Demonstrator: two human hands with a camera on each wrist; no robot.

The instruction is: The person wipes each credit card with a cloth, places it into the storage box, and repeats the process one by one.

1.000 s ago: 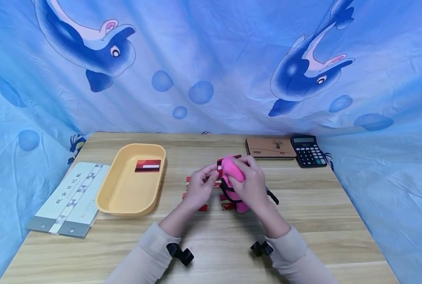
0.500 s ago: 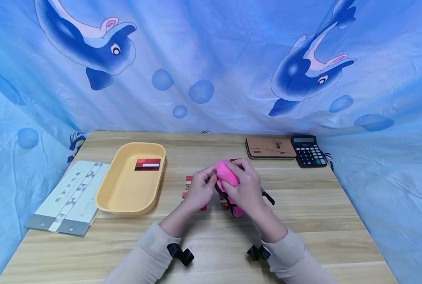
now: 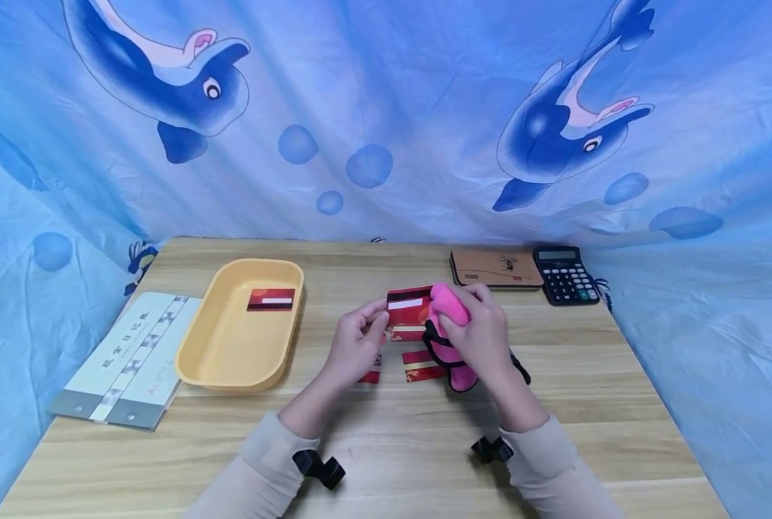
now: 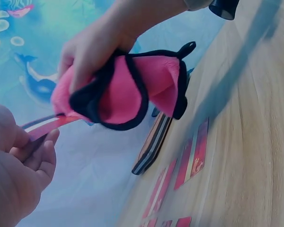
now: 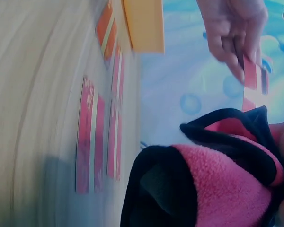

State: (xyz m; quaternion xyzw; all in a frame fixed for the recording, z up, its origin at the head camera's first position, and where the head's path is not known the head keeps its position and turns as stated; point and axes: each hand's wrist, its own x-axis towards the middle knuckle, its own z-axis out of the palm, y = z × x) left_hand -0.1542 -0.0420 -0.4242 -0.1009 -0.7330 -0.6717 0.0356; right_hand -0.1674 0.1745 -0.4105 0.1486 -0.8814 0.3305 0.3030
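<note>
My left hand (image 3: pixel 355 340) pinches the left edge of a red bank card (image 3: pixel 406 305) with a dark stripe and a white strip, held above the table. My right hand (image 3: pixel 483 333) grips a bunched pink cloth (image 3: pixel 448 306) with black edging. The cloth covers the card's right end. In the left wrist view, the cloth (image 4: pixel 120 97) meets the far end of the card (image 4: pixel 45 126). The right wrist view shows the cloth's fuzzy side (image 5: pixel 222 184) close up. Below the hands, several red cards lie on the table, among them one card (image 3: pixel 422 367) near the cloth.
To the left stands a yellow tray (image 3: pixel 194 360) with a red card (image 3: pixel 271 300) in it. A grey-white notebook (image 3: pixel 132 353) lies beside the tray. At the back right are a brown wallet (image 3: pixel 494 269) and a black calculator (image 3: pixel 564 277) on the wooden table.
The cloth first shifts left over the card, hiding it, then slides right with my right hand. Most of the card now shows. My left hand has moved slightly left.
</note>
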